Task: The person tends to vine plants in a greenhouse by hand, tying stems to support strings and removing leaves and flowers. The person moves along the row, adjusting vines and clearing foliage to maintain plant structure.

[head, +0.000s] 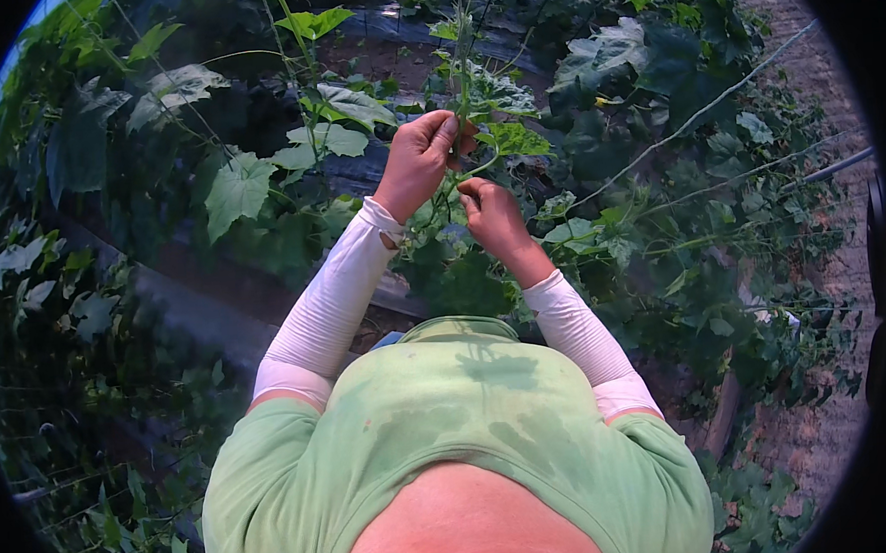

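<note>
A climbing vine [465,87] with lobed leaves, cucumber-like, rises in front of me. My left hand [421,154] pinches its upright stem between thumb and fingers; some fingertips are hidden behind the stem. Lower and to the right, my right hand [496,217] has its thumb and forefinger drawn together on the vine, at the base of a leaf stalk [484,166]. The exact spot between those fingertips is too small to make out. That stalk carries a bright green leaf [515,139] just above my right hand.
More leafy vines surround me, with a large leaf [239,189] to the left and a yellow flower [603,101] at right. A pale cord [694,117] slants across the right side. Plastic sheeting [362,168] lies behind the plants, and a rough wall-like surface [812,437] borders the right.
</note>
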`<state>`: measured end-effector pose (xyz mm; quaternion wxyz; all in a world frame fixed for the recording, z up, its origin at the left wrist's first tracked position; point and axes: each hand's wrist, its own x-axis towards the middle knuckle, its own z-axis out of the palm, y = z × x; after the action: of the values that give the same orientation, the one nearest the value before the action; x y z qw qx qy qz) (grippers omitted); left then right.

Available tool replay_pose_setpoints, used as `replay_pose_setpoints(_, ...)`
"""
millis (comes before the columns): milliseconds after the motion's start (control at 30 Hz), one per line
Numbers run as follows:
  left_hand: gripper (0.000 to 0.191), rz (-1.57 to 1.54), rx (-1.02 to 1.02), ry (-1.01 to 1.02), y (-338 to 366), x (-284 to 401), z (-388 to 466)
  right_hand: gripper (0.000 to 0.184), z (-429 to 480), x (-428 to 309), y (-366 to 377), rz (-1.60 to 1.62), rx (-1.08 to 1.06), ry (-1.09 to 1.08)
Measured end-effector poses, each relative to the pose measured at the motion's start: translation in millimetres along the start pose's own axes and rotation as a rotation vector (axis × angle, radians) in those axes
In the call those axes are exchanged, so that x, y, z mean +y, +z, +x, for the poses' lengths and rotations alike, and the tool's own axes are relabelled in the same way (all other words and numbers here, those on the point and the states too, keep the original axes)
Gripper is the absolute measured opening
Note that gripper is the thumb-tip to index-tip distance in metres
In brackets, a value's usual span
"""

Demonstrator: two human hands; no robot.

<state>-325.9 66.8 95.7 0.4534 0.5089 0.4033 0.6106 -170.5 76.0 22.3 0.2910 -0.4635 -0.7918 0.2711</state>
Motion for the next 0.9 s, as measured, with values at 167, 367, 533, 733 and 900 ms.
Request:
replay_pose_setpoints(167, 0.016, -0.061, -0.128, -0.117, -0.6, -3.3, -1.3, 0.016, 12.2, 22.3, 15.8, 0.405, -0.090, -0.168)
replay_pose_setpoints(367, 0.036, 0.134, 0.055, -0.009, -6.0, -55.0, -9.3, 0.008, 7.2, 31.0, 21.6, 0.518, -0.004, 0.046)
replay_pose_setpoints(533, 0.024, 0.780, -0.004, 0.016, -29.8, -111.0, -43.6, 0.010, 13.8, 17.9, 37.0, 0.395, 0.098, -0.097)
replay_pose_setpoints(733, 0.020, 0.439, -0.141, -0.017, -35.9, -142.7, -29.7, 0.012, 6.5, 28.0, 28.6, 0.301, 0.178, -0.070)
replay_pose_setpoints(900, 0.013, 0.254, -0.104, -0.152, -54.8, -167.0, -31.3, 0.008, 7.7, 28.8, 42.9, 0.316, 0.250, -0.147)
